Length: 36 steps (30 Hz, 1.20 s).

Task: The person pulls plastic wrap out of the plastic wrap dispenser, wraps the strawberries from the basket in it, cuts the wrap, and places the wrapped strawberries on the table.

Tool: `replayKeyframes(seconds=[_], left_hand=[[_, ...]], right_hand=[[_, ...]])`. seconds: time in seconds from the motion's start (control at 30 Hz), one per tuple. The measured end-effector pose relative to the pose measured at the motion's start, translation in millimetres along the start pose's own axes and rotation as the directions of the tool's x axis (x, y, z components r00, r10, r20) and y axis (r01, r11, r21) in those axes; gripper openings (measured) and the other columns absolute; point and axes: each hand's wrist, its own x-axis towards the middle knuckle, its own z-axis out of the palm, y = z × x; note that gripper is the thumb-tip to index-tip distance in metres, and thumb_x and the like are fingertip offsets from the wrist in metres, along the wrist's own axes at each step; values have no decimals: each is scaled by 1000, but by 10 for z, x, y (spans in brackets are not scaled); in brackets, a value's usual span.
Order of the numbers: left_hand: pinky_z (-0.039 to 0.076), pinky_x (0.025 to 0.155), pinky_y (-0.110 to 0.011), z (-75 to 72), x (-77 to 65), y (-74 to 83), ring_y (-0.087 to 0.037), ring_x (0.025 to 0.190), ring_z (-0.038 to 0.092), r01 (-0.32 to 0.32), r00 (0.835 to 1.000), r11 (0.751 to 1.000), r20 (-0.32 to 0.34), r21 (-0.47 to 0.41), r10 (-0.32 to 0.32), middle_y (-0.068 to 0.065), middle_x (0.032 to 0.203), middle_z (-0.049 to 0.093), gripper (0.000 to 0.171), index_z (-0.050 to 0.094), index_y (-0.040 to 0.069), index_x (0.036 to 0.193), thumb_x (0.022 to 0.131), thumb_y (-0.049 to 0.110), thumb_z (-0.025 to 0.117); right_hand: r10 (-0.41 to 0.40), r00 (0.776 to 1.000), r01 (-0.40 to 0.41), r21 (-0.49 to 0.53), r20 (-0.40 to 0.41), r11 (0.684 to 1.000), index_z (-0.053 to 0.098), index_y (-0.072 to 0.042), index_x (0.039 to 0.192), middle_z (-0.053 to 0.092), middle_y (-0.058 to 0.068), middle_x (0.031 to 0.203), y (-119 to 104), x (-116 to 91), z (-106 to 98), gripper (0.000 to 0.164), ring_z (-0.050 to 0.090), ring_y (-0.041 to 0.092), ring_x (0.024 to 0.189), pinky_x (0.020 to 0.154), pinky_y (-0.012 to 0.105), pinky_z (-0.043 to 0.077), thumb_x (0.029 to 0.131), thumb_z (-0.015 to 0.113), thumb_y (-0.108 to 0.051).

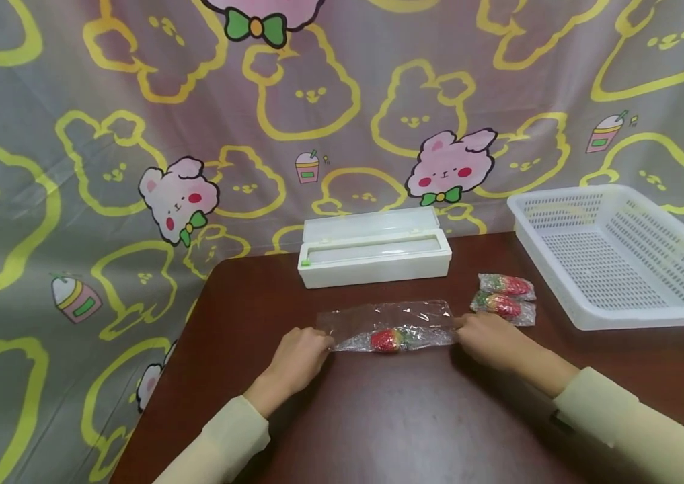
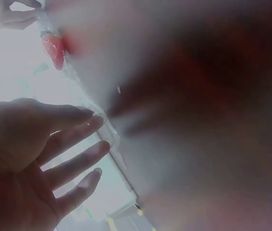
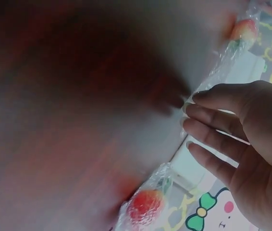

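A red toy-like strawberry (image 1: 385, 341) with green leaves lies on a sheet of clear plastic film (image 1: 390, 313), along the edge nearest me. Film covers part of the strawberry and bunches on both sides of it. At the film's left end, my left hand (image 1: 298, 359) pinches the near corner between thumb and forefinger; the other fingers (image 2: 80, 166) are spread in the left wrist view. My right hand (image 1: 489, 339) pinches the opposite end, thumb against forefinger in the right wrist view. Two film-wrapped strawberries (image 1: 504, 304) lie just beyond the right hand.
A long white film dispenser box (image 1: 374, 270) with its lid raised stands at the back of the dark brown table (image 1: 390, 417). On the right is a white perforated plastic basket (image 1: 638, 317). A patterned curtain (image 1: 348, 101) hangs behind and to the left.
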Motion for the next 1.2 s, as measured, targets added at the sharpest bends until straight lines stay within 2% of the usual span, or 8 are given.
replayKeyframes(seconds=[0.17, 0.37, 0.47, 0.6, 0.77, 0.83, 1.07, 1.2], left_hand=[[48, 59, -37, -46, -133, 11, -17, 69, 67, -22, 1000, 1000, 3, -14, 22, 7, 76, 71, 12, 75, 20, 81, 85, 9, 79], [49, 65, -36, -22, -182, -12, -18, 87, 69, -46, 999, 997, 15, -56, 47, 4, 97, 72, 14, 77, 18, 96, 85, 11, 82], [53, 71, -37, 6, -191, -28, -17, 91, 70, -47, 999, 991, 19, -127, 50, 4, 100, 74, 12, 78, 17, 98, 89, 9, 79], [58, 81, -38, 22, -202, -59, -14, 94, 71, 25, 999, 958, 41, -286, -14, 3, 101, 76, 11, 78, 14, 100, 94, 7, 73], [59, 82, -37, 6, -146, -125, -16, 95, 72, 116, 992, 888, 89, -445, -85, -4, 102, 76, 13, 76, 7, 105, 97, 2, 68], [59, 83, -38, 11, -95, -156, -18, 96, 72, 129, 991, 873, 98, -470, -94, -7, 103, 76, 14, 76, 4, 106, 97, -1, 66], [58, 85, -43, 111, 135, -239, -25, 97, 71, 138, 990, 867, 90, -479, -108, -12, 101, 76, 15, 75, -1, 104, 99, -4, 61], [57, 84, -44, 169, 219, -252, -26, 96, 71, 165, 985, 886, 121, -433, -124, -13, 100, 74, 16, 73, -1, 105, 98, -5, 60]], right_hand=[[-33, 999, 34, 41, -17, 999, 70, -13, 77, 63, 0, 79, -16, -130, -45, 16, 60, 19, 67, 55, 36, 51, 76, 83, -3], [-24, 993, 44, 177, -117, 983, 70, -15, 89, 55, -5, 86, 12, -171, 10, 23, 54, 12, 75, 59, 33, 49, 75, 87, -8], [-27, 988, 67, 257, -153, 964, 74, -13, 92, 58, -4, 91, 34, -174, 54, 20, 56, 11, 80, 65, 32, 53, 78, 84, -2], [-1, 989, 59, 383, -150, 922, 76, -11, 91, 64, -2, 94, 83, -194, 86, 19, 60, 10, 84, 72, 33, 56, 81, 79, 5], [38, 994, 20, 507, -103, 861, 74, -9, 90, 69, -3, 88, 180, -186, 60, 15, 62, 5, 81, 70, 32, 56, 85, 75, 5], [66, 996, -24, 549, -56, 836, 74, -10, 90, 70, -6, 85, 225, -160, 34, 12, 60, 2, 78, 68, 30, 55, 88, 74, 3], [176, 973, -228, 667, 146, 709, 73, -11, 84, 64, -7, 74, 363, -31, 22, 14, 53, 4, 68, 62, 27, 48, 94, 68, -1], [233, 956, -291, 681, 179, 672, 72, -8, 82, 64, -5, 71, 386, 43, 82, 14, 56, 6, 65, 60, 26, 48, 93, 68, 0]])
